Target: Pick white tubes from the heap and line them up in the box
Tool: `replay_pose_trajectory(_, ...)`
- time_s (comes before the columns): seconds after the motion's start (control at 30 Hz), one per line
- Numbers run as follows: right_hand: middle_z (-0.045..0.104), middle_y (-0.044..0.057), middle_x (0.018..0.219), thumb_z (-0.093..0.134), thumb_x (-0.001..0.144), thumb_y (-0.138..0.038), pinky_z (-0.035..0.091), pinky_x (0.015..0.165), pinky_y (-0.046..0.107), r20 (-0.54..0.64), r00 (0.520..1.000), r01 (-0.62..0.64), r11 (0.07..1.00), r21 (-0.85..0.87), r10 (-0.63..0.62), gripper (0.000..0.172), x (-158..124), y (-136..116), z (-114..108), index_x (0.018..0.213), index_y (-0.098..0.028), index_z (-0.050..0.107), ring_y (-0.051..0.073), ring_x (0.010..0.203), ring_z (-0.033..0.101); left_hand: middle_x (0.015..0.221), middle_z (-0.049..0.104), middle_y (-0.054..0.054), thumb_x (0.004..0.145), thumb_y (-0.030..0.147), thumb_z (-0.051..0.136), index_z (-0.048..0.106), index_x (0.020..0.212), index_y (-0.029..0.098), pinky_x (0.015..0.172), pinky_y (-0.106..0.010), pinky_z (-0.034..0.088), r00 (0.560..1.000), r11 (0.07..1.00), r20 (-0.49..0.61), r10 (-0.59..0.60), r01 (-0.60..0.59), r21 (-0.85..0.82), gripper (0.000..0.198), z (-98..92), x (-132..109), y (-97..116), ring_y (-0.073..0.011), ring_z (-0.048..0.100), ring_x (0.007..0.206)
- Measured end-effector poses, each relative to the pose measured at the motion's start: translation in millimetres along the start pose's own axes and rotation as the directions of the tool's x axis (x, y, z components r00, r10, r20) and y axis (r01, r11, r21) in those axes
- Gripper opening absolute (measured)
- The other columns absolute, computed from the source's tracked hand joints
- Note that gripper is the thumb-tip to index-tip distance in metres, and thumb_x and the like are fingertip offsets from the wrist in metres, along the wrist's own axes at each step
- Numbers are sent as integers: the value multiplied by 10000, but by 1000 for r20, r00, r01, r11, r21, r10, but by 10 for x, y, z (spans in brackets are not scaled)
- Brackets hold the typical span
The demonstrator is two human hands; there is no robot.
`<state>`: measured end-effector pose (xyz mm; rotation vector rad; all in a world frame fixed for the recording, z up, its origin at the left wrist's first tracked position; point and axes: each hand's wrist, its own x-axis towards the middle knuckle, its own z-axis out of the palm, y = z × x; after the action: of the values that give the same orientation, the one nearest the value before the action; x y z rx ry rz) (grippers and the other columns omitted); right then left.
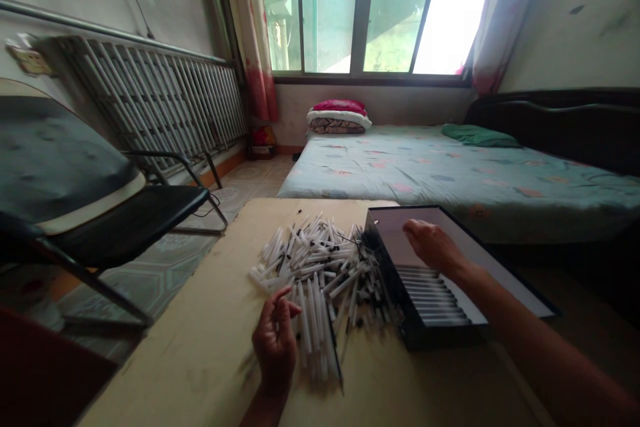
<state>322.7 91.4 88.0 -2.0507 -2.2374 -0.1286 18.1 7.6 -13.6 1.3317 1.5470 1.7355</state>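
Observation:
A heap of white pen-like tubes (325, 250), mixed with black caps and thin dark rods, lies on the table. My left hand (277, 333) is beside the heap's near left side, fingers curled in and close together; whatever they hold, if anything, does not show. Just to its right, several white tubes (313, 310) lie roughly side by side. My right hand (433, 245) reaches over a shallow black-edged box (400, 220) with a pale inside, its fingers closed and pointing left. Below that hand, a row of white pens (433, 297) with dark ends lies in the box.
The pale table (200, 347) carries the heap and the box. Beyond it stands a bed (400, 167) with a light patterned sheet. A black folding chair (125, 220) is at the left, near a metal frame (165, 87) leaning on the wall.

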Motion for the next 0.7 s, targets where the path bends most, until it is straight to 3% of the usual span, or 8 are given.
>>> replay_pose_trajectory(0.07,643,57,914,338,940,-235,390,712,234,-113,993,49,995,87,-39,234,-228,-282,-162,945,-181,565,159,842,606,617,602,9,855,358,468,601,1006,180,616,-236,460,1000,1000,3,-9,9,-4,269,-3,4,-29,-152,573,605)
replay_pose_trajectory(0.13,626,11,752,411,903,-240,380,633,220,-262,963,158,917,367,-61,174,-541,-647,-215,834,-188,563,136,685,580,592,587,16,852,355,471,606,994,178,585,-230,459,1000,1000,11,-18,18,-3,264,-2,2,-50,-149,565,579)
replay_pose_trajectory(0.2,587,-24,671,466,861,-208,363,577,203,-184,974,214,814,540,-134,124,-865,-1023,-120,762,-198,541,114,602,539,570,571,22,848,349,477,613,977,176,561,-229,454,999,1000,38,-18,17,5,255,3,-5,-64,-145,554,547)
replay_pose_trajectory(0.27,595,-29,703,514,809,-164,364,562,190,-65,981,180,748,639,-181,40,-1129,-1343,99,791,-197,527,107,606,552,551,554,29,846,346,477,619,963,172,545,-230,450,997,1000,75,-18,17,10,252,8,-14,-72,-140,541,518)
replay_pose_trajectory(0.33,612,-1,764,555,766,-162,371,587,212,-24,990,127,783,608,-141,70,-1294,-1567,371,826,-190,530,133,647,574,535,538,34,850,347,468,622,958,167,529,-231,445,993,1000,112,-20,19,9,259,10,-21,-76,-136,530,496)
replay_pose_trajectory(0.5,660,53,811,552,792,-207,365,602,244,-23,1000,17,865,501,-7,87,-1367,-1771,840,876,-184,549,201,738,633,500,505,43,856,359,455,632,924,160,492,-231,419,986,1000,169,-7,4,14,275,9,-23,-49,-129,493,451)
replay_pose_trajectory(0.6,675,42,737,530,816,-210,346,556,240,7,999,-37,867,497,38,32,-1346,-1791,892,805,-191,553,193,671,644,482,501,43,851,362,459,642,890,163,492,-238,413,983,1000,186,2,-4,12,273,10,-19,-8,-134,492,444)
replay_pose_trajectory(0.7,673,29,669,534,813,-214,343,534,236,33,996,-92,851,517,88,88,-1348,-1805,879,728,-202,554,184,616,639,479,512,38,837,354,484,654,858,173,501,-239,410,980,1000,199,-9,8,8,250,13,-20,20,-137,502,451)
